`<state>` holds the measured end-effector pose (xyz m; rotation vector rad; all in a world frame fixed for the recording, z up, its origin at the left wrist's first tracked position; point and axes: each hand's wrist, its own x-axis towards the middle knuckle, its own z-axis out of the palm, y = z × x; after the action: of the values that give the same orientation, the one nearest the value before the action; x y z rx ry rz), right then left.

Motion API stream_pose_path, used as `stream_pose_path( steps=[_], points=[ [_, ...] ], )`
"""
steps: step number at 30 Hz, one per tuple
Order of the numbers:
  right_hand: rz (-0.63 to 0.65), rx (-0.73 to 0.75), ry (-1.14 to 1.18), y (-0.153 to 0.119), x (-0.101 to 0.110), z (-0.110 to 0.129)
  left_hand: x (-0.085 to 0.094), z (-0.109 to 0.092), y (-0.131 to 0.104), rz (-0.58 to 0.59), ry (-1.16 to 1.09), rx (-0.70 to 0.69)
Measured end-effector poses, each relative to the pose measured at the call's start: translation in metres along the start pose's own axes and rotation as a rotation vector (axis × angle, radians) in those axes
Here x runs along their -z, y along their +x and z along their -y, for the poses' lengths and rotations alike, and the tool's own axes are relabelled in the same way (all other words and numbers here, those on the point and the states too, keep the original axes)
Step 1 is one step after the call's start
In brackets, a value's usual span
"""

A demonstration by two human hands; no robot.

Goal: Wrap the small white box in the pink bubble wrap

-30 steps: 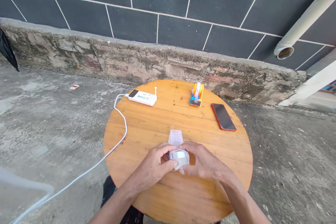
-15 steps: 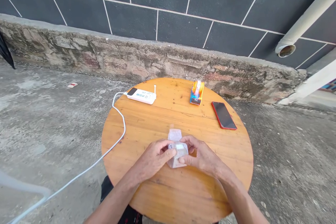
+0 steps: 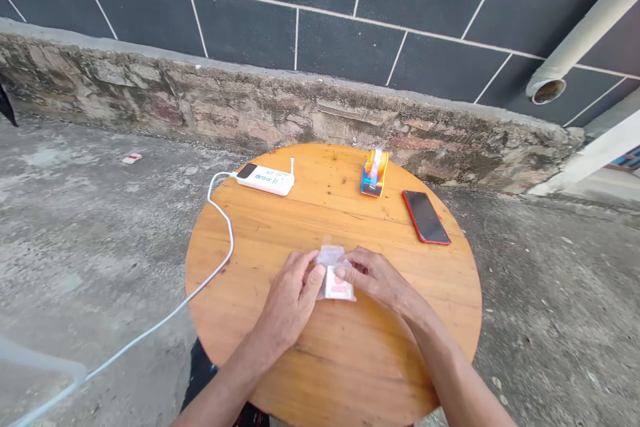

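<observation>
A small plastic-wrapped package (image 3: 341, 291) lies on the near middle of the round table, showing a white face with blurred red print. Its cloudy, see-through wrap (image 3: 331, 253) spreads out on the far side. My left hand (image 3: 295, 290) grips the left edge, thumb and fingers closed on the plastic. On the other side my right hand (image 3: 373, 275) is closed on the package, with the thumb over its top face and the fingers at the far right corner. What is under the fingertips is hidden.
The wooden table (image 3: 280, 373) holds a white device (image 3: 266, 179) with a small antenna and a white cable (image 3: 231, 230) running off left. An orange and blue tape dispenser (image 3: 374, 173) stands at the back. A red-edged phone (image 3: 426, 217) lies at the right.
The package has turned in my hands from a clear, shiny side to a white face with red print. It sits flatter, and my left hand has shifted to its edge.
</observation>
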<state>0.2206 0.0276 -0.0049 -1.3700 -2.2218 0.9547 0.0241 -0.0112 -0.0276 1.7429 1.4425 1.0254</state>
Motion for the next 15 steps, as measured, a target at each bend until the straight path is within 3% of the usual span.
stream_pose_path(
  steps=[7,12,15],
  points=[
    [0.065,-0.021,-0.033,0.01,0.002,0.002,-0.005,-0.004,-0.008,-0.029,0.058,-0.138],
    [-0.031,-0.084,-0.017,0.011,-0.003,0.005,-0.009,-0.004,-0.004,-0.033,0.057,-0.126],
    [-0.013,-0.078,-0.054,0.005,-0.004,0.013,-0.008,-0.005,-0.007,-0.024,0.066,-0.108]
  ],
)
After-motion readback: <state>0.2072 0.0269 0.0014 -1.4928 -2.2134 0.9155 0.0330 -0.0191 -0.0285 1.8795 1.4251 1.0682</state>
